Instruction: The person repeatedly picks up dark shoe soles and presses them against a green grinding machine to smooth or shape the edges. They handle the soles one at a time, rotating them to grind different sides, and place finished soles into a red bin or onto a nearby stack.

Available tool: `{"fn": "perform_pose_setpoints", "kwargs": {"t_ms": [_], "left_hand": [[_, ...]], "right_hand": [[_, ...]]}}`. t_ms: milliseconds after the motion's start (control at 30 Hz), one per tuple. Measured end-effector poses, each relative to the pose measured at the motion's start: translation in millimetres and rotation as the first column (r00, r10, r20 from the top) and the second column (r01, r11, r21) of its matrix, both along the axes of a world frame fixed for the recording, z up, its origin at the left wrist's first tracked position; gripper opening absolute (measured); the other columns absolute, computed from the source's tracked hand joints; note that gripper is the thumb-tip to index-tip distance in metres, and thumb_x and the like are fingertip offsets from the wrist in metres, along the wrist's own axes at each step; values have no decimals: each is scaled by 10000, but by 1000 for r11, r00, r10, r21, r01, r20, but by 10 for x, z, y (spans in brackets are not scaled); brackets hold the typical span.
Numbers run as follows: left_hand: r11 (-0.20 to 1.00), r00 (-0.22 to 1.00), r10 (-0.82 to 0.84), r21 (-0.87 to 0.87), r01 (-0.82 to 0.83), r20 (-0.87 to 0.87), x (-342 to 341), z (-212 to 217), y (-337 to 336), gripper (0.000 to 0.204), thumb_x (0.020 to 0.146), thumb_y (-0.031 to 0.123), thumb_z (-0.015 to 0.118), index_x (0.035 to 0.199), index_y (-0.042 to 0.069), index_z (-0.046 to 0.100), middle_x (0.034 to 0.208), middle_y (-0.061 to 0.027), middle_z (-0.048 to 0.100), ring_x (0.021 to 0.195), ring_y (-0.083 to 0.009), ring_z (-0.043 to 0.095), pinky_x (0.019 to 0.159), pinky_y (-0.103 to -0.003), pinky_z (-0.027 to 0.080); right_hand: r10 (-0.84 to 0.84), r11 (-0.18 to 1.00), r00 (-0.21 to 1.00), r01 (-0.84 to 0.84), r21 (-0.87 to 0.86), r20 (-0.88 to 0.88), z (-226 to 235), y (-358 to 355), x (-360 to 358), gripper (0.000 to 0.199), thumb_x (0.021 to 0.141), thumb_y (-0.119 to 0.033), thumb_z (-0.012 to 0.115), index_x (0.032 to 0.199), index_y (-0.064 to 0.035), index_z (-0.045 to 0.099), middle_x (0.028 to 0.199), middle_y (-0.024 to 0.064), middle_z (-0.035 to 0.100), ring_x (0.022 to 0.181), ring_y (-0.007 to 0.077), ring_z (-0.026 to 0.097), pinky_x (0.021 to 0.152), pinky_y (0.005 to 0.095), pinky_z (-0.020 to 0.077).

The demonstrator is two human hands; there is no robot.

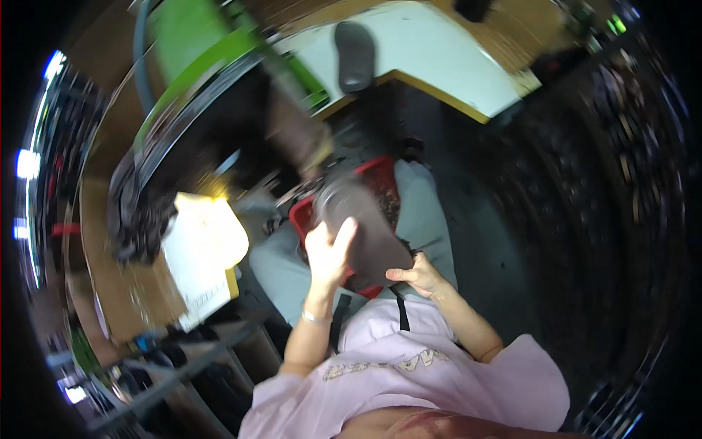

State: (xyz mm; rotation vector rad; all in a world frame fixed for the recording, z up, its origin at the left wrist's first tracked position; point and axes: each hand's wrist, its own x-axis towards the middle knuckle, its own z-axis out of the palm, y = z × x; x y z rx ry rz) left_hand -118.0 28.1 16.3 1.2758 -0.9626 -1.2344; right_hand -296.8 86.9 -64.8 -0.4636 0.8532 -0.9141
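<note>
A grey-brown shoe sole [369, 238], slightly blurred, is held over my lap between both hands. My left hand [329, 252] is closed round its left edge near the far rounded end, with the thumb lying on top. At its near right end, my right hand [419, 276] pinches the edge between thumb and fingers. Beneath the sole, between my knees, a red plastic basket [385, 179] shows partly; small dark bits lie in it. A similar dark grey sole [355, 58] rests on the white tabletop [431, 44] ahead.
A green machine [194, 44] with a dark opening stands ahead left. Beside it, a brightly lit white surface [194, 256] adjoins cardboard [139, 285]. Dark bundled material [135, 212] hangs at left. A metal rack [183, 373] is at the lower left; blurred dark stacks [578, 197] line the right.
</note>
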Motion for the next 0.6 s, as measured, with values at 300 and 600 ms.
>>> {"fn": "perform_pose_setpoints", "kwargs": {"t_ms": [300, 600], "left_hand": [[992, 951, 9, -122, 30, 309, 141, 361, -234, 175, 856, 149, 660, 787, -12, 661, 643, 14, 593, 591, -35, 472, 548, -221, 401], [980, 946, 143, -89, -176, -292, -140, 86, 87, 182, 852, 12, 660, 1007, -66, 606, 859, -71, 659, 756, -84, 599, 684, -213, 495]], "right_hand": [[159, 985, 984, -152, -79, 83, 207, -7, 215, 474, 731, 41, 723, 1170, 77, 549, 1116, 118, 602, 1032, 189, 571, 915, 303, 453], [-257, 939, 963, 231, -256, -75, 324, -156, -701, 506, 693, 69, 671, 1179, 45, 533, 1111, 140, 616, 1041, 237, 597, 934, 343, 463]]}}
